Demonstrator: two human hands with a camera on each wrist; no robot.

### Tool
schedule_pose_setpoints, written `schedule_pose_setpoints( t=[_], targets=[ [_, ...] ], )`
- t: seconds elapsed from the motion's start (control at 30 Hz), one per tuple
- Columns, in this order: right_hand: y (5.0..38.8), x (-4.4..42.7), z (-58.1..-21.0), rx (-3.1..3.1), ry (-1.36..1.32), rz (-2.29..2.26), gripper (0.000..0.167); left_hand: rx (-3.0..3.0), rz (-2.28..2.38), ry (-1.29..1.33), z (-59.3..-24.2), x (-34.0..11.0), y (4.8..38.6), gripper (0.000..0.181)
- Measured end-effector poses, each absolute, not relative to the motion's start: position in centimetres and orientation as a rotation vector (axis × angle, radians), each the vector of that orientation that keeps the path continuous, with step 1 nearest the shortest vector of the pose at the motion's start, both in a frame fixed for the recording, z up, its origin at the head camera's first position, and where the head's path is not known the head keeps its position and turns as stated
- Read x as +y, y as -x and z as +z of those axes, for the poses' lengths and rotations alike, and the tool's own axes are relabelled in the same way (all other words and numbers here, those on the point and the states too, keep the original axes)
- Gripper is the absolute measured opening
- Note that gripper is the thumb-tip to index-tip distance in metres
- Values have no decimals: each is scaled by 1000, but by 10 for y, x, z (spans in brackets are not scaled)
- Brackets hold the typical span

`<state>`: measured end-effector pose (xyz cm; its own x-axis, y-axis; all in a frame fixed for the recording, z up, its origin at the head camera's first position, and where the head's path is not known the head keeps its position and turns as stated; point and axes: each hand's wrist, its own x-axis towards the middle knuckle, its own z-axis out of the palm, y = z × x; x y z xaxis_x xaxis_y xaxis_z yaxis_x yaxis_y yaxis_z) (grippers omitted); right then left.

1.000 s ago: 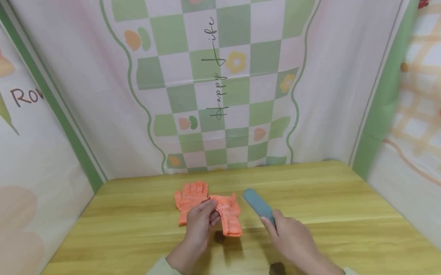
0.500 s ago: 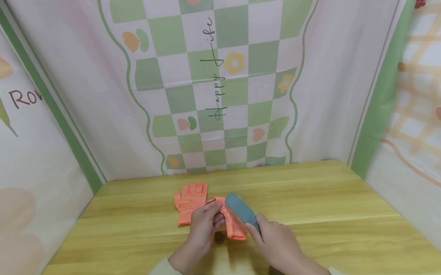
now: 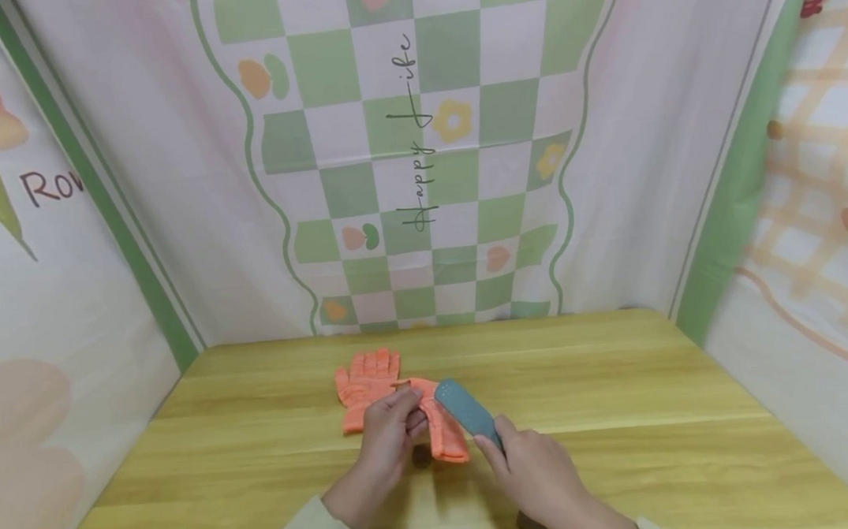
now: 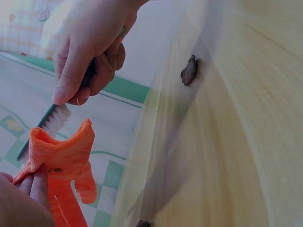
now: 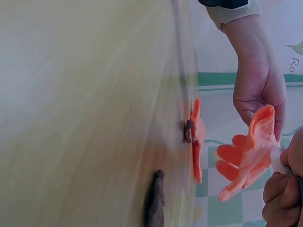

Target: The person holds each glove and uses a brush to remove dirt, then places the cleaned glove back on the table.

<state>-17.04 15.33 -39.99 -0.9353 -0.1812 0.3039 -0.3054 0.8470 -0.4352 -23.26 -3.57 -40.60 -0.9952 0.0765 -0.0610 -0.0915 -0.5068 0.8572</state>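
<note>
My left hand point(image 3: 384, 444) pinches an orange knitted glove point(image 3: 447, 435) above the table, its cuff gaping in the left wrist view. A small dark smudge point(image 4: 55, 170) marks the glove's surface there. In my right hand point(image 3: 543, 468) is a scrubbing brush point(image 3: 466, 409) with a blue-green back, gripped by its handle. Its white bristles point(image 4: 57, 119) face the glove and, in the right wrist view, appear to touch it. A second orange glove point(image 3: 366, 377) lies flat on the table behind my left hand, fingers pointing away.
On the wooden table point(image 3: 262, 461) sits a dark brown lump point(image 3: 421, 455) below the held glove. Another brown lump point(image 3: 529, 522) is partly hidden by my right hand. Patterned curtains point(image 3: 420, 178) enclose the table's back and sides.
The brush has moved left from beside the held glove onto it. Over the last half second, brush and glove shift only slightly. The glove on the table stays put.
</note>
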Motion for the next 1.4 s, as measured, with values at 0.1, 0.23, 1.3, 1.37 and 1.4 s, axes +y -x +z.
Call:
schedule_pose_setpoints(
  t=[0.1,0.23,1.3,1.37,1.4],
  targets=[
    [170,155,-402,-2782,-370,704,26,1503,2648,32,-406,-36,233,20],
    [169,157,-404,-2783,-372,687,26,1518,2638,24,-406,-37,234,17],
    [168,178,-392,-2804,-219,705,30,1535,2655,20,-404,-41,236,17],
    [166,174,-391,-2804,-246,728,30,1530,2649,10,-405,-40,236,17],
    [166,172,-390,-2802,-261,740,30,1529,2646,6,-405,-40,236,17]
  ],
)
